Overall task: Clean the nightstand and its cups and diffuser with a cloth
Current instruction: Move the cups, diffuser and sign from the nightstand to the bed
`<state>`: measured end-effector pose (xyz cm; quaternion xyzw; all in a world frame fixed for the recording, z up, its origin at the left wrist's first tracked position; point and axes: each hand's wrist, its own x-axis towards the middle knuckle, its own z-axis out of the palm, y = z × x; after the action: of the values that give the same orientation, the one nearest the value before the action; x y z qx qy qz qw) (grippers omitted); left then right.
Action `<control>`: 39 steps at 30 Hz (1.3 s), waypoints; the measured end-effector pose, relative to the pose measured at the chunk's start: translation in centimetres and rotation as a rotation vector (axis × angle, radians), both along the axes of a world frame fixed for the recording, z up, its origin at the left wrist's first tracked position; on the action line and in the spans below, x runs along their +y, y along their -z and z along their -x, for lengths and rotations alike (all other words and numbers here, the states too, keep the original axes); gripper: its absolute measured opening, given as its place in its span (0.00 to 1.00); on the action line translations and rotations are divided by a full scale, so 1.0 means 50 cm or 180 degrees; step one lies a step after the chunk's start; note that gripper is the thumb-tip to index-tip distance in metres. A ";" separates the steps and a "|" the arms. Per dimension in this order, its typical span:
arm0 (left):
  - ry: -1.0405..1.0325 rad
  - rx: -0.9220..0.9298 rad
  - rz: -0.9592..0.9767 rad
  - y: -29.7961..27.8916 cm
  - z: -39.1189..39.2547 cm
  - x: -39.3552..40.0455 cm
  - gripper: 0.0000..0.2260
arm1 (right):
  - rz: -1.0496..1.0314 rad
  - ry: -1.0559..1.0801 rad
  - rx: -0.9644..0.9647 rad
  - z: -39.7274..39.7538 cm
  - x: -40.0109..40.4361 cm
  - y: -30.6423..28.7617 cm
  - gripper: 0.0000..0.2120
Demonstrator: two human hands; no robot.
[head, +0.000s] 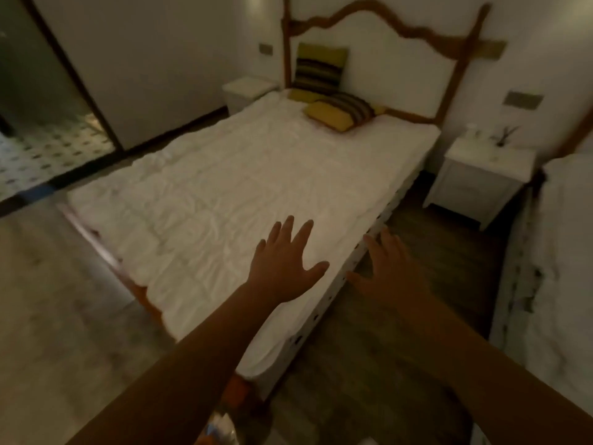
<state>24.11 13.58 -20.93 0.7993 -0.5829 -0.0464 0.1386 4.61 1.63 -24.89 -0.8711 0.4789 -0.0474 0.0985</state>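
Both arms reach forward over the foot of a white bed (pixel 244 187). The left hand (pixel 285 264) is spread flat with straight fingers above the quilt, grasping nothing; the right hand (pixel 388 271) is likewise released, fingers splayed, over the bed's right edge and the dark floor strip (pixel 426 261) beside it. The nightstand (pixel 481 175) stands well apart from both hands, at the head of that strip, against the wall between this bed and a second bed (pixel 558 252) on the right. On its top sit a reed diffuser (pixel 503 136) and small pale items, perhaps cups (pixel 475 131), too blurred to tell. Two striped pillows (pixel 333 91) lie at the wooden headboard (pixel 385 36). Another white nightstand (pixel 247 91) stands on the bed's far side. A tiled floor (pixel 41 149) shows at left.
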 end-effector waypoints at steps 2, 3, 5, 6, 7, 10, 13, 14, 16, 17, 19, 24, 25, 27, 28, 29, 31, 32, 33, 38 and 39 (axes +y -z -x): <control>0.0167 -0.0085 0.0023 -0.015 0.057 -0.084 0.40 | -0.0025 0.0159 0.0059 0.070 -0.065 -0.019 0.50; 0.0242 -0.0132 0.0019 -0.019 0.080 -0.120 0.40 | -0.0019 0.0225 0.0070 0.100 -0.091 -0.026 0.50; 0.0414 -0.0234 0.0045 -0.034 0.136 -0.204 0.40 | 0.0005 0.0329 0.0086 0.168 -0.149 -0.052 0.49; 0.0481 -0.0276 0.0058 -0.038 0.158 -0.235 0.40 | 0.0008 0.0363 0.0100 0.193 -0.170 -0.063 0.49; 0.0582 -0.0314 0.0066 -0.045 0.188 -0.278 0.40 | 0.0006 0.0447 0.0074 0.228 -0.196 -0.076 0.50; 0.0832 -0.0312 0.0042 -0.055 0.257 -0.383 0.41 | 0.0003 0.0654 0.0040 0.307 -0.265 -0.104 0.51; 0.0974 -0.0285 0.0023 -0.059 0.304 -0.468 0.42 | -0.0060 0.0829 0.0121 0.367 -0.324 -0.115 0.49; 0.1036 -0.0293 0.0008 -0.059 0.322 -0.503 0.42 | -0.0109 0.0918 0.0134 0.389 -0.347 -0.115 0.49; 0.1115 -0.0292 -0.0026 -0.058 0.349 -0.555 0.43 | -0.0186 0.1045 0.0168 0.416 -0.383 -0.115 0.49; 0.1160 -0.0272 -0.0055 -0.058 0.366 -0.592 0.44 | -0.0219 0.1132 0.0175 0.431 -0.407 -0.115 0.50; 0.1224 -0.0269 -0.0067 -0.053 0.384 -0.649 0.43 | -0.0265 0.1239 0.0188 0.448 -0.447 -0.117 0.50; 0.1475 -0.0217 -0.0120 -0.038 0.392 -0.824 0.41 | -0.0361 0.1366 0.0323 0.468 -0.573 -0.122 0.46; 0.1521 -0.0207 -0.0110 -0.037 0.391 -0.862 0.40 | -0.0367 0.1383 0.0337 0.468 -0.603 -0.123 0.45; 0.1639 -0.0171 -0.0070 -0.036 0.383 -0.949 0.40 | -0.0381 0.1463 0.0348 0.460 -0.671 -0.124 0.44; 0.1678 -0.0166 -0.0053 -0.035 0.378 -0.986 0.40 | -0.0382 0.1513 0.0346 0.454 -0.702 -0.124 0.44; 0.1722 -0.0172 -0.0045 -0.038 0.371 -1.035 0.40 | -0.0365 0.1570 0.0321 0.447 -0.744 -0.123 0.44; 0.1785 -0.0176 -0.0057 -0.045 0.359 -1.107 0.40 | -0.0367 0.1642 0.0279 0.437 -0.806 -0.124 0.44; 0.1815 -0.0161 -0.0075 -0.049 0.350 -1.150 0.41 | -0.0374 0.1673 0.0246 0.430 -0.845 -0.123 0.45; 0.1839 -0.0160 -0.0076 -0.051 0.344 -1.183 0.41 | -0.0385 0.1702 0.0219 0.425 -0.877 -0.120 0.45; 0.1963 -0.0212 -0.0145 -0.055 0.321 -1.345 0.40 | -0.0391 0.1791 0.0160 0.405 -1.032 -0.103 0.45; 0.1969 -0.0193 -0.0190 -0.050 0.322 -1.381 0.40 | -0.0430 0.1794 0.0144 0.406 -1.070 -0.095 0.45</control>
<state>8.02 -55.49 -18.42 0.5888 -0.8007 -0.0796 0.0768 -15.67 -51.88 -20.14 -0.6960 0.7061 -0.0215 0.1285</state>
